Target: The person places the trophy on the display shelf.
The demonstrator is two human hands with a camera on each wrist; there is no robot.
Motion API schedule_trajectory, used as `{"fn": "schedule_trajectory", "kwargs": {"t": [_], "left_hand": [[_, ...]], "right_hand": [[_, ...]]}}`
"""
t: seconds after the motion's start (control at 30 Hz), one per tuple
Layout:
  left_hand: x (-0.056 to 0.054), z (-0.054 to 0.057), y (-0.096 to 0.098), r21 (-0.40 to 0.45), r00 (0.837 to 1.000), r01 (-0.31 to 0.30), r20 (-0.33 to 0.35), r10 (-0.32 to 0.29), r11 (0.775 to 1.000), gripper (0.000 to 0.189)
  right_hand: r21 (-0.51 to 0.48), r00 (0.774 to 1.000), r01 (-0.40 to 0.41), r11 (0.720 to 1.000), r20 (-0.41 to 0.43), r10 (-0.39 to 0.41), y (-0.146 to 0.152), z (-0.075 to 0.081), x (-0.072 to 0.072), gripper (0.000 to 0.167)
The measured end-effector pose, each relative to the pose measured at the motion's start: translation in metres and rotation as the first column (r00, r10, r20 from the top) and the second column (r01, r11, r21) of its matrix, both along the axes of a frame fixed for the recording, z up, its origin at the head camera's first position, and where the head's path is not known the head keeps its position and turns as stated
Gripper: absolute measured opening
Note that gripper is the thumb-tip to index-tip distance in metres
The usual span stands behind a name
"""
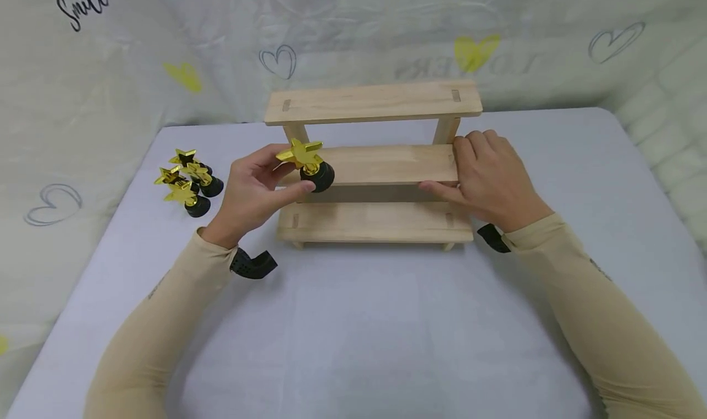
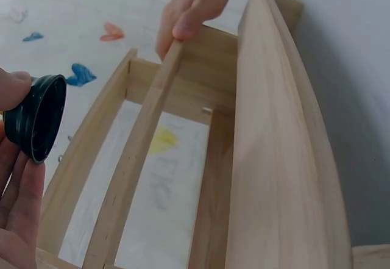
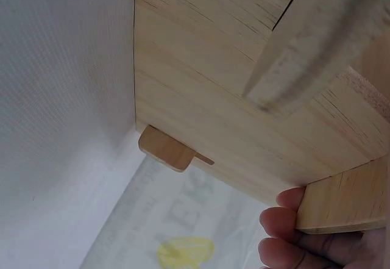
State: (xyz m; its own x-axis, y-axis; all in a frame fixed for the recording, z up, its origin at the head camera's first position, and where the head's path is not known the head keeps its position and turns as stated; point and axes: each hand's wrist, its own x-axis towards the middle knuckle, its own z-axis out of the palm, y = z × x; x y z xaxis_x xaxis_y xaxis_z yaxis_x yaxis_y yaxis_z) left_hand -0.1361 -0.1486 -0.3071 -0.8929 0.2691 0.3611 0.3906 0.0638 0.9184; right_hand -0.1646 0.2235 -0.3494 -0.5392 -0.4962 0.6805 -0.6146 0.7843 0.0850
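Between the thumb and fingers of my left hand [image 1: 251, 189] is a small star trophy [image 1: 305, 154], gold on top with a round black base [image 2: 38, 119]. It is tilted, star toward the left, and in the head view overlaps the left end of the middle shelf [image 1: 386, 164]. My right hand [image 1: 490, 176] grips the right end of that shelf, thumb along its front edge. In the right wrist view its fingertips [image 3: 281, 221] show around the board's end. The shelf belongs to a pale three-tier wooden stand [image 1: 375, 103].
Several more gold star trophies [image 1: 183, 192] with black bases stand grouped on the left of the white table [image 1: 353, 321]. The stand's lowest shelf [image 1: 375, 224] faces me. Behind the table hangs a pale sheet [image 1: 353, 26] printed with hearts.
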Motion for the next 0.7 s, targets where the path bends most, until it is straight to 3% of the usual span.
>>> {"fn": "schedule_trajectory", "kwargs": {"t": [0.17,0.47,0.7], "left_hand": [[-0.004,0.005,0.009,0.017,1.0,0.018,-0.023,-0.017,1.0,0.049],[-0.003,0.005,0.024,0.016,0.996,0.085,-0.002,-0.085,0.996,0.051],[0.0,0.003,0.036,0.019,0.993,0.118,-0.001,-0.118,0.993,0.051]], "right_hand": [[0.049,1.0,0.014,0.999,0.019,-0.015,0.001,0.003,0.001,0.093],[-0.005,1.0,0.012,1.0,0.024,-0.012,0.0,0.0,0.0,0.097],[0.009,1.0,0.01,1.0,0.017,-0.011,0.0,-0.001,0.001,0.096]]}}
